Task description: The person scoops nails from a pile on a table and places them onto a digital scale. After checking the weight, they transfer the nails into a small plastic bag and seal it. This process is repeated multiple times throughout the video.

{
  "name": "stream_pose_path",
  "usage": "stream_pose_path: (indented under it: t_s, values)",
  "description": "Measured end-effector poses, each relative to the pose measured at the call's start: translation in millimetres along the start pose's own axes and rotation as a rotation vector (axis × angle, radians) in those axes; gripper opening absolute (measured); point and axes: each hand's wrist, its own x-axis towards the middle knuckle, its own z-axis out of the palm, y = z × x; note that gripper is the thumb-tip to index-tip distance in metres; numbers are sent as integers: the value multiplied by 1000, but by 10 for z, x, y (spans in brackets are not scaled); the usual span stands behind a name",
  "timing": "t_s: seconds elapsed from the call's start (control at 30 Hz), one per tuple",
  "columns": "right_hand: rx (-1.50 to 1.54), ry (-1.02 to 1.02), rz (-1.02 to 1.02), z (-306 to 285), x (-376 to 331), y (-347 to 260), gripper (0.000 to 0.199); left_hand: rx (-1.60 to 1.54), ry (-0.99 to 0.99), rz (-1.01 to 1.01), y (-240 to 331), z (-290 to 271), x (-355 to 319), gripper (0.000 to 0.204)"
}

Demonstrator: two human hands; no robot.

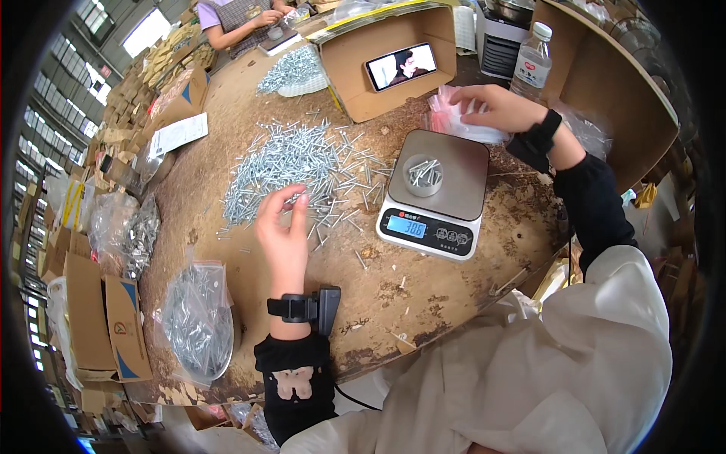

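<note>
My left hand (284, 223) is at the near edge of a heap of silvery screws (280, 166), thumb and fingers curled together at the tips. Anything pinched there is too small to make out. My right hand (505, 110) reaches over a stack of clear plastic bags (476, 130) with red edges, its fingers bent around the upper part of one bag. Between the hands stands a digital scale (467, 170) with a lit blue display. On its plate sits a small round cup (423, 185) containing several screws.
A phone (401, 66) playing video leans inside an open cardboard box (355, 83). A water bottle (532, 64) stands behind my right hand. At near left lies a bag of screws (198, 318). Another person (240, 26) works at the far end beyond a second screw pile (293, 69).
</note>
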Motion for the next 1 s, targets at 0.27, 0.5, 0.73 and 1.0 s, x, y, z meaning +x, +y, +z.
stream_pose_path:
  t_s: [0.27,0.5,0.73,1.0]
  values:
    - [-382,287,263,358,41,920,27,103,-24,-63,3,-4,3,12]
    - [-249,256,210,290,24,1042,25,197,-95,-123,-49,-56,-40,11]
    - [-271,208,308,290,35,1001,27,180,-110,-167,-95,-15,-42,11]
    - [-303,195,313,286,33,957,26,180,-139,-25,373,279,51,10]
